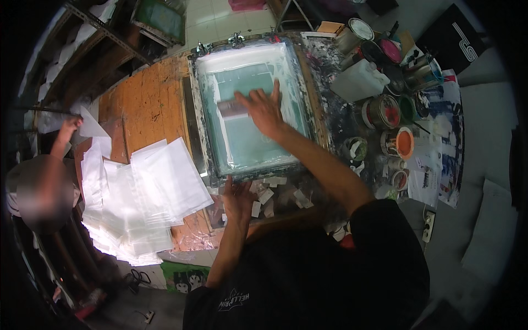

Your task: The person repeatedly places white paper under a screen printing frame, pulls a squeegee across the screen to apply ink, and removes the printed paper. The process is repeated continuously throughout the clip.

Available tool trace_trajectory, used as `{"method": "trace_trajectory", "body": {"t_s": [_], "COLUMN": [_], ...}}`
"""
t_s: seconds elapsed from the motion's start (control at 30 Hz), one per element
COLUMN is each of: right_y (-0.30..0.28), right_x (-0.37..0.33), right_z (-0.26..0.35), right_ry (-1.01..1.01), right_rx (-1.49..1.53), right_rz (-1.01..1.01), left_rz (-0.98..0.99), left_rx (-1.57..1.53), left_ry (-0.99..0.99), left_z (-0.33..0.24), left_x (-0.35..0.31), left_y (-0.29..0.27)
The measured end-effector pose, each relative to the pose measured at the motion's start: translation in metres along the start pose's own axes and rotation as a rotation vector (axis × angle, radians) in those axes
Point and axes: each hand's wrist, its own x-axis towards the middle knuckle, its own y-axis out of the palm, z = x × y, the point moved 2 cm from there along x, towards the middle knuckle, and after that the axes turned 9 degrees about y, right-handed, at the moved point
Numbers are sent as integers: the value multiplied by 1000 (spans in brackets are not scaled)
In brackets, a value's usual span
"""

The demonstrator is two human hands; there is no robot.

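A screen-printing frame (300, 82) with pale green mesh lies on the table in front of me, held at its far edge by metal clamps (236, 38). Over the mesh, my right hand (264, 111) grips a short, blurred brownish squeegee (234, 109); one finger stretches away from it. White ink lines the mesh along its edges. At the frame's near edge is my left hand (238, 199), fingers apart and holding nothing, the fingertips close to or touching the wood. Small pale scraps (266, 196) lie on the dark surface beside it.
White sheets (165, 176) lie spread on the wooden table (146, 104) to the left. Beyond them, another person's hand (70, 125) holds a white sheet (92, 124). Ink cans (383, 111) and a white plastic jug (360, 81) crowd the right side. A power strip (428, 226) hangs lower right.
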Motion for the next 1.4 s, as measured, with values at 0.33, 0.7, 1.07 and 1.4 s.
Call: {"method": "trace_trajectory", "body": {"t_s": [0.33, 0.7, 1.07, 1.4], "right_y": [-9, -159, -262, -333], "right_x": [76, -89, 94, 157], "right_z": [-37, 87, 68, 74], "right_ry": [135, 11, -133, 220], "right_rx": [14, -79, 77, 253], "right_rz": [398, 41, -268, 326], "left_rz": [-45, 304, 226, 339], "left_rx": [-49, -108, 635, 1183], "left_ry": [-32, 71, 941, 1467], "left_z": [-14, -52, -163, -104], "left_x": [-9, -42, 92, 166], "left_y": [13, 24, 142, 155]}}
